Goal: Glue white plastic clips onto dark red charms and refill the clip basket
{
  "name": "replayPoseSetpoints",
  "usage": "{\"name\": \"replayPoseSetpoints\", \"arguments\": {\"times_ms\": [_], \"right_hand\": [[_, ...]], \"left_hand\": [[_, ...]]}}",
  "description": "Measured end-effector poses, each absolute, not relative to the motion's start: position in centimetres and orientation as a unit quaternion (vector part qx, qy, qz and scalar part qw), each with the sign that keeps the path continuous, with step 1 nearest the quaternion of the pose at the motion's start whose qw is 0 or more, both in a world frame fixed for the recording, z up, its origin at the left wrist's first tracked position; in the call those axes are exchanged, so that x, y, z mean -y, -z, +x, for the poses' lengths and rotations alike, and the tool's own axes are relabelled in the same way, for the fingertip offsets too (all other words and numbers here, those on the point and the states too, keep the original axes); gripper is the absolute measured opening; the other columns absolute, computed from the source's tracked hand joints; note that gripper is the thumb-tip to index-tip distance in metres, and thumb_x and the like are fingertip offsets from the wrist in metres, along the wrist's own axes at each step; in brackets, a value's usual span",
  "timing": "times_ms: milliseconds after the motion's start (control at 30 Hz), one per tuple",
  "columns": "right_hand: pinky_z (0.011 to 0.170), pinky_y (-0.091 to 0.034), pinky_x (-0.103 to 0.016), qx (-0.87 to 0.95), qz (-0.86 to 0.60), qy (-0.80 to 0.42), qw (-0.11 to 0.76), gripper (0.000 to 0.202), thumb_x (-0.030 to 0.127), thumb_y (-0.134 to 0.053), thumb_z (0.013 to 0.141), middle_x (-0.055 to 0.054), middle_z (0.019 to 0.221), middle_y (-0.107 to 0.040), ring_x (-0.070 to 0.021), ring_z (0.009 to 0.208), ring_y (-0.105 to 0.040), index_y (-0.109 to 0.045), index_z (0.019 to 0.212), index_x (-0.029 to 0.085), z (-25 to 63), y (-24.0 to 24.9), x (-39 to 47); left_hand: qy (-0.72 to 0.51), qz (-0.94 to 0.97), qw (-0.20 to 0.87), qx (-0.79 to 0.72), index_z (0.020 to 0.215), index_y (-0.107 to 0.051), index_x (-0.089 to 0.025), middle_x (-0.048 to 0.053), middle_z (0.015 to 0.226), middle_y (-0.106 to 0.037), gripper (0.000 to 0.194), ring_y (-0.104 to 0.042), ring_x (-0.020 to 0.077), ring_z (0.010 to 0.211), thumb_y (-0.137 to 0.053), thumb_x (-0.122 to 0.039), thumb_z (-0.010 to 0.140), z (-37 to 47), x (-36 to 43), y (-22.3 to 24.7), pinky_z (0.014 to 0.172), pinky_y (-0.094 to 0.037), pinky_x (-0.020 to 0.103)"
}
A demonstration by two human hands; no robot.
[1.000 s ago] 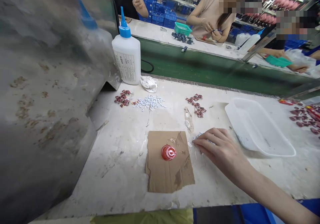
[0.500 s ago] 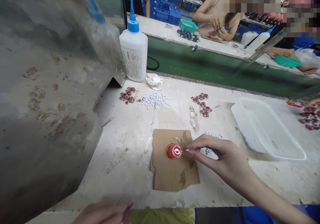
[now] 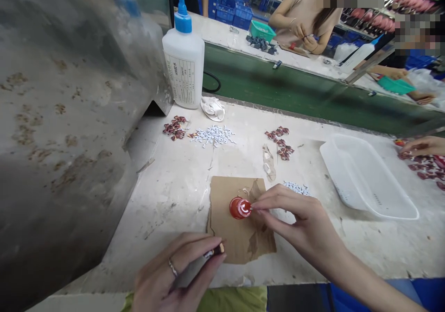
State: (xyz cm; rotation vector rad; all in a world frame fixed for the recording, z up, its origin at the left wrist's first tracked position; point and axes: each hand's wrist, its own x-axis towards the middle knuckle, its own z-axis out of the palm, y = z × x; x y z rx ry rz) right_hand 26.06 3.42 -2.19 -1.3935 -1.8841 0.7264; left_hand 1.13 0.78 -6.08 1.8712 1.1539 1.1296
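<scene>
while the right hand (image 3: 302, 214) has closed in on the rim of the red cup (image 3: 237, 208), the left hand (image 3: 181, 268) has risen from the near edge of the bench (image 3: 167, 182), clamped on a small brown piece (image 3: 218, 249). hands apart. right fingertips pinched, apparently on the white bit gripped half a second ago, now barely discernible. cup remains on the cardboard (image 3: 239, 240). in this inspector's judgement, both parts are now at the workspot, not yet joined.
</scene>
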Motion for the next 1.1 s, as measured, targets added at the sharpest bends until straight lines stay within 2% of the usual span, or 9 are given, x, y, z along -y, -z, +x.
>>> {"name": "replayPoseSetpoints", "arguments": {"times_ms": [167, 400, 567, 733, 833, 1000, 1100], "right_hand": [[0.076, -0.059, -0.023, 0.691, -0.518, -0.318, 0.392, 0.022, 0.005, -0.069, 0.089, 0.001, 0.090, -0.077, -0.0116, 0.086, -0.073, -0.075, 0.095, 0.026, 24.6, 1.0, -2.2], [0.071, -0.063, -0.026, 0.660, -0.463, -0.386, 0.449, 0.020, 0.002, -0.069, 0.086, -0.005, 0.087, -0.079, -0.0158, 0.081, -0.076, -0.075, 0.093, 0.020, 21.9, 0.7, -0.9], [0.069, -0.064, -0.026, 0.649, -0.473, -0.391, 0.450, 0.021, 0.003, -0.070, 0.086, -0.005, 0.087, -0.079, -0.0168, 0.079, -0.076, -0.076, 0.094, 0.022, 21.7, 1.0, -0.7], [0.067, -0.064, -0.023, 0.684, -0.469, -0.352, 0.434, 0.025, 0.001, -0.068, 0.087, -0.007, 0.089, -0.078, -0.0165, 0.079, -0.076, -0.077, 0.099, 0.020, 21.8, 1.2, -0.6], [0.068, -0.064, -0.022, 0.690, -0.468, -0.349, 0.427, 0.028, 0.000, -0.068, 0.087, -0.007, 0.091, -0.078, -0.0160, 0.079, -0.076, -0.078, 0.104, 0.021, 21.7, 1.0, -0.6], [0.063, -0.063, -0.021, 0.631, -0.504, -0.420, 0.414, 0.025, 0.006, -0.070, 0.088, -0.002, 0.084, -0.078, -0.0153, 0.074, -0.076, -0.081, 0.097, 0.027, 21.6, 1.0, -0.8], [0.065, -0.063, -0.020, 0.664, -0.488, -0.384, 0.416, 0.028, 0.003, -0.069, 0.088, -0.005, 0.087, -0.078, -0.0151, 0.077, -0.076, -0.080, 0.103, 0.024, 21.8, 1.2, -0.7]], "left_hand": [[-0.459, 0.718, 0.321, -0.414, 0.108, -0.067, -0.027, -0.010, 0.099, -0.075, 0.024, -0.073, 0.0003, 0.086, -0.072, -0.014, 0.089, 2.1, -1.3, 5.5, 0.088, -0.054, 0.002], [-0.445, 0.716, 0.348, -0.410, 0.111, -0.066, -0.030, -0.013, 0.102, -0.075, 0.023, -0.074, -0.0005, 0.087, -0.070, -0.018, 0.092, 2.4, -1.3, 5.4, 0.086, -0.055, 0.001], [-0.429, 0.732, 0.338, -0.408, 0.110, -0.066, -0.029, -0.011, 0.102, -0.076, 0.026, -0.074, 0.0001, 0.088, -0.071, -0.015, 0.089, 2.1, -1.3, 5.4, 0.089, -0.054, 0.001], [-0.431, 0.728, 0.333, -0.417, 0.110, -0.067, -0.030, -0.012, 0.102, -0.077, 0.025, -0.075, 0.0002, 0.086, -0.074, -0.018, 0.089, 2.0, -1.2, 5.4, 0.089, -0.054, 0.000], [-0.432, 0.729, 0.342, -0.406, 0.109, -0.067, -0.029, -0.012, 0.099, -0.077, 0.028, -0.075, 0.0020, 0.083, -0.075, -0.014, 0.087, 1.9, -1.2, 5.5, 0.084, -0.058, 0.003], [-0.437, 0.720, 0.359, -0.403, 0.109, -0.066, -0.029, -0.011, 0.099, -0.076, 0.030, -0.075, 0.0031, 0.085, -0.074, -0.011, 0.086, 2.1, -1.0, 5.9, 0.083, -0.060, 0.007], [-0.439, 0.704, 0.368, -0.419, 0.109, -0.067, -0.030, -0.012, 0.101, -0.077, 0.029, -0.076, 0.0037, 0.086, -0.074, -0.012, 0.087, 2.3, -0.8, 5.9, 0.084, -0.061, 0.008]]}}
